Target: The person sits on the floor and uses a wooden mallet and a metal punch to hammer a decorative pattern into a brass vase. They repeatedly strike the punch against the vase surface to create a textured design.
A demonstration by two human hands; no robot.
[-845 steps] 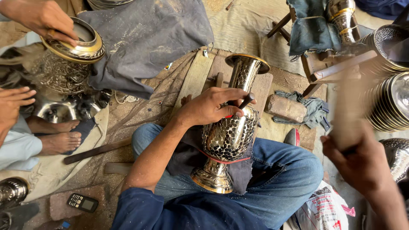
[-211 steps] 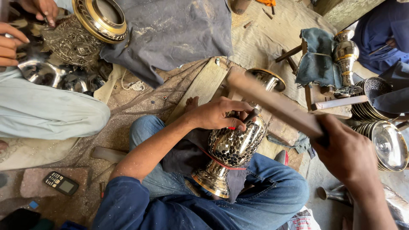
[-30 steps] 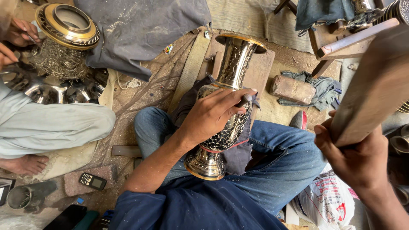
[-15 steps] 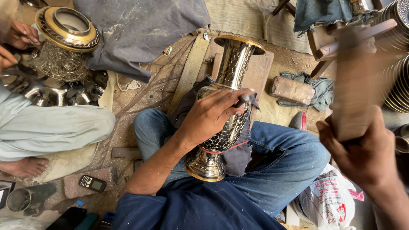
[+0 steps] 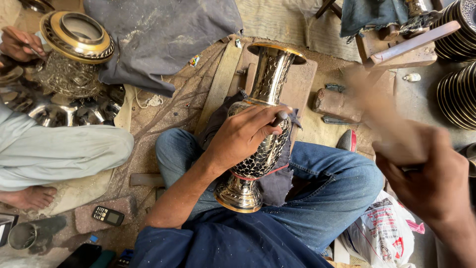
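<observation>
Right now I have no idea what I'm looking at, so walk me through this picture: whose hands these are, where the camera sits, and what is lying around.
The single view comes from a camera worn on a seated person's head, looking down at their lap. Their left hand presses a small metal punch against a tall shiny patterned metal vase lying across their blue-jeaned legs on a dark cloth. Their right hand grips a blurred wooden mallet, raised. On the ground lie a small dark mobile phone and a grey cloth. At upper left, another person's hand works on a gold-rimmed pierced metal vessel. Stacked metal plates sit at right.
</observation>
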